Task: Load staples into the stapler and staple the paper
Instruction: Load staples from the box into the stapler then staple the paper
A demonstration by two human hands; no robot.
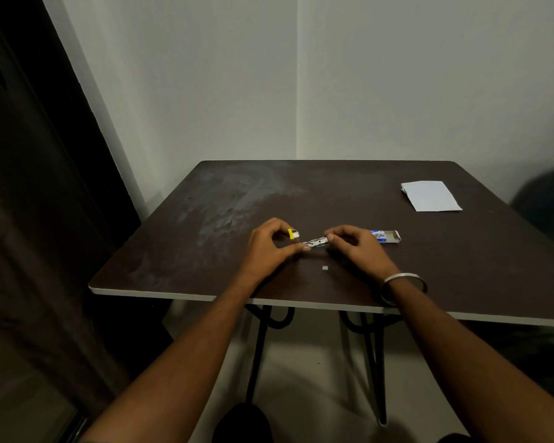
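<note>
1. Dark brown table (pixel 333 193) fills the middle of the view, pale edge on the near side, black metal legs below; grey-white wall behind.
2. Both hands work over the table centre, a little toward the near edge.
3. Left hand (pixel 269 247): fingers curled, thumb and forefinger pinched onto the left end of the stapler (pixel 315 243), so closed on it.
4. Stapler is small, metal, lying roughly left-right between the 2 hands. Its yellow piece (pixel 292 234) sits at the far-left end, by the left fingertips, apart from the silver channel. Cannot tell whether staples are inside.
5. Right hand (pixel 352 247): fingers bent, fingertips clamped on the right end of the stapler's silver channel. Hand hides that end.
6. Metal bangle (pixel 403 287) on the right wrist, above the near table edge.
7. Staple box (pixel 386 236): blue and white, lying on the table just right of the right hand, end flap open toward the right.
8. 1 small staple strip (pixel 325 267) lies loose on the table, near side of the stapler, between the 2 wrists, touching neither.
9. Paper (pixel 430 196): white folded sheet, flat on the far-right part of the table, well apart from hands and box.
10. Dark curtain or door on the left, blurred.
</note>
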